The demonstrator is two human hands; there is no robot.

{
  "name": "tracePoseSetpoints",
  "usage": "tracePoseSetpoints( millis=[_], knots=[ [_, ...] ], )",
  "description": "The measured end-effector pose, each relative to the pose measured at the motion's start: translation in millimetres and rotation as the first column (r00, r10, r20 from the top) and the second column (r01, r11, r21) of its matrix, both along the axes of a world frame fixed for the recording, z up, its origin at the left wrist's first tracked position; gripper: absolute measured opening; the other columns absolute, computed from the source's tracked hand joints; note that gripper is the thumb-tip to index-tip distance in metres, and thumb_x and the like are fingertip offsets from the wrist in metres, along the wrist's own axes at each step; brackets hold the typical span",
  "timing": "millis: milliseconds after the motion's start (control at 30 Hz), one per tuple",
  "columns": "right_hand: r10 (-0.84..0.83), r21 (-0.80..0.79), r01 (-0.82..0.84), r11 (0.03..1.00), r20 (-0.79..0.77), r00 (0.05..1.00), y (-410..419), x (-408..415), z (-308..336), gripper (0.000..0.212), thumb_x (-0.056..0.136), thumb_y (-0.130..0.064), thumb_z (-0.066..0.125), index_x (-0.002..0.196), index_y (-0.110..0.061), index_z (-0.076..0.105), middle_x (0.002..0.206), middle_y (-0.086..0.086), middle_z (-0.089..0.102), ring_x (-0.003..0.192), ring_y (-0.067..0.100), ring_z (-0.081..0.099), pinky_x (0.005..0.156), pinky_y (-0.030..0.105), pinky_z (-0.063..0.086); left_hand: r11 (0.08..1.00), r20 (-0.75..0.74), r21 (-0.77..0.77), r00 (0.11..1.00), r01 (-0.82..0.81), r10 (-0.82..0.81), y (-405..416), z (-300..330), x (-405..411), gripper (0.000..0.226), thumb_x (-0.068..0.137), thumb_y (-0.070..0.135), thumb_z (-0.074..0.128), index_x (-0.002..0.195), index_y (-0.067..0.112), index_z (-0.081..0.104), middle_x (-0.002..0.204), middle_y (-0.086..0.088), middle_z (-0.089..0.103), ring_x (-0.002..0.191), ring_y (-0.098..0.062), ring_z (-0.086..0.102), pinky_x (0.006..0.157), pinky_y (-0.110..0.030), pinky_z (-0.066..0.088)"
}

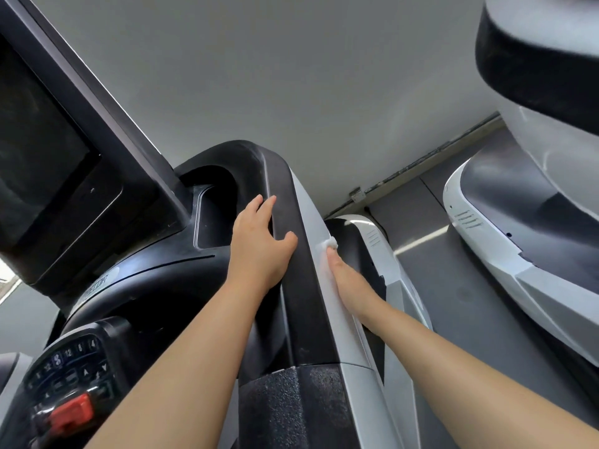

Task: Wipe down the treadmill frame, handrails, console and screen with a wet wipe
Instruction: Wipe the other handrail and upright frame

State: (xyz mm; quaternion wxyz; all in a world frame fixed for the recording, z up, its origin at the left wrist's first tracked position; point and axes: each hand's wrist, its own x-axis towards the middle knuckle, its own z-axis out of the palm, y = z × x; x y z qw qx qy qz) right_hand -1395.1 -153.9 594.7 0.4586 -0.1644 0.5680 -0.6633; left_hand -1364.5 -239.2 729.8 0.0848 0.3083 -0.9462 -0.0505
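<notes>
We rest our left hand [261, 243], fingers straight and together, on the black handrail [291, 254]; right hand [348, 280] presses wet wipe [327, 246] against grey frame [327, 296], its fingers hidden

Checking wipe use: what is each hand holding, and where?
The right hand presses a wet wipe under its fingertips against the grey frame side. The left hand rests on the black handrail, holding nothing.
</notes>
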Motion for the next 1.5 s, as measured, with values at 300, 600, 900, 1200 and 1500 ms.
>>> tracePoseSetpoints(
  millis=[300, 600, 900, 1200, 1500],
  knots=[
    [0.050, 0.022, -0.050, 0.999, -0.018, 0.999, 6, 2, -5, 0.061, 0.095, -0.064, 0.016, 0.148, -0.036, 0.025, 0.152, -0.007, 0.032, 0.141, 0.018, 0.029, 0.117, 0.039, 0.020, 1.000, -0.011, -0.010, 1.000, 0.007, -0.007, -1, 0, -1, 0.065, 0.084, 0.016, 0.061, 0.145, 0.015, 0.035, 0.153, -0.002, 0.027, 0.141, -0.017, 0.019, 0.112, -0.026, 0.015],
    [-0.067, -0.213, 0.023, 0.977, -0.200, 0.978, 16, 26, -5, 0.051, 0.097, -0.057, 0.016, 0.146, -0.045, 0.010, 0.155, -0.024, 0.013, 0.141, -0.005, 0.010, 0.118, 0.024, 0.007, 1.000, -0.012, -0.009, 1.000, 0.017, -0.017, -1, 0, 0, 0.066, 0.084, 0.015, 0.061, 0.145, 0.016, 0.035, 0.153, -0.002, 0.028, 0.141, -0.017, 0.020, 0.110, -0.023, 0.015],
    [-0.051, -0.050, 0.053, 0.997, 0.039, 0.998, 18, 29, -25, 0.061, 0.093, -0.063, 0.021, 0.147, -0.036, 0.030, 0.150, -0.014, 0.035, 0.139, 0.006, 0.030, 0.118, 0.036, 0.020, 1.000, -0.006, -0.002, 1.000, 0.011, -0.011, -2, 0, 0, 0.066, 0.085, 0.016, 0.059, 0.145, 0.017, 0.033, 0.153, -0.001, 0.027, 0.140, -0.018, 0.021, 0.111, -0.026, 0.016],
    [-0.007, 0.002, 0.007, 1.000, 0.148, 0.989, 36, 36, -36, 0.067, 0.089, -0.070, 0.027, 0.143, -0.032, 0.038, 0.146, -0.011, 0.042, 0.135, 0.011, 0.037, 0.116, 0.034, 0.024, 1.000, -0.025, 0.018, 1.000, 0.020, -0.019, -4, -2, -1, 0.068, 0.083, 0.015, 0.060, 0.145, 0.015, 0.033, 0.152, -0.001, 0.030, 0.140, -0.019, 0.024, 0.115, -0.033, 0.020],
    [-0.008, -0.106, 0.002, 0.994, -0.062, 0.998, 34, 32, -18, 0.051, 0.096, -0.062, 0.023, 0.144, -0.044, 0.028, 0.149, -0.024, 0.031, 0.139, 0.000, 0.026, 0.117, 0.026, 0.017, 1.000, -0.027, 0.018, 1.000, 0.015, -0.014, -4, -2, 0, 0.069, 0.083, 0.016, 0.060, 0.146, 0.016, 0.032, 0.152, 0.000, 0.031, 0.139, -0.020, 0.026, 0.114, -0.035, 0.022]
  ],
)
